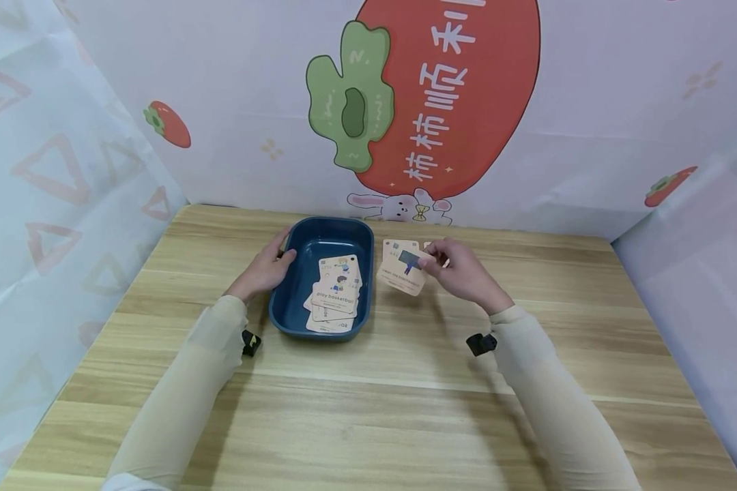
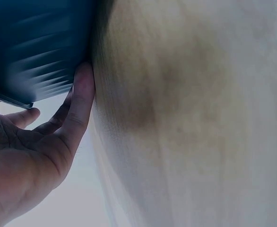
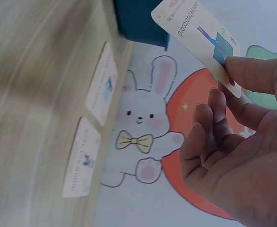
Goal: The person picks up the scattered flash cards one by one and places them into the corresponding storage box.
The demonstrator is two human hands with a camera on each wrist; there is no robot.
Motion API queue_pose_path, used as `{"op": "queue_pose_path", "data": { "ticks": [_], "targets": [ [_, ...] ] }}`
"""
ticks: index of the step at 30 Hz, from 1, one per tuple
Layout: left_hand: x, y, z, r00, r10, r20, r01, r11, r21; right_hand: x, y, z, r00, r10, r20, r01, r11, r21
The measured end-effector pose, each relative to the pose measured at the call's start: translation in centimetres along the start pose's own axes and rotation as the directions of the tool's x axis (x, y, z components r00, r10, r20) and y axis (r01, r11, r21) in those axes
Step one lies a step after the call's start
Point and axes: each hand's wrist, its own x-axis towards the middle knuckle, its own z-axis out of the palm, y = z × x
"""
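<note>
In the head view my left hand (image 1: 265, 267) holds the left side of a dark blue plastic tray (image 1: 280, 320), its thumb over the rim. The left wrist view shows fingers (image 2: 77, 113) against the tray's ribbed outer wall. Several picture cards (image 1: 335, 293) overlap inside the tray; the top one reads "play basketball". My right hand (image 1: 463, 273) pinches a "clean the blackboard" card (image 3: 195, 35) between thumb and index finger, tilted above the table. Below it, two cards (image 3: 103, 85) lie on the table near the wall, partly covered in the head view.
The wooden table (image 1: 356, 416) meets a printed backdrop (image 1: 246, 88) with a large red persimmon and a rabbit. Side sheets stand at left and right. A small black device (image 1: 482, 344) sits on the right wrist, another (image 1: 251, 343) on the left.
</note>
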Motion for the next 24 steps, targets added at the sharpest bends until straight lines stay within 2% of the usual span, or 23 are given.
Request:
{"op": "queue_pose_path", "data": {
  "ticks": [12,24],
  "targets": [
    [0.0,0.0,0.1,1.0,0.003,-0.014,-0.003,1.0,0.006,0.0,-2.1,-0.6,0.999,0.024,-0.032,-0.023,0.999,0.029],
    [-0.1,0.1,0.0,1.0,0.0,-0.007,0.0,1.0,0.004,0.8,-3.7,0.7,0.998,-0.043,-0.051,0.046,0.998,0.044]
  ]
}}
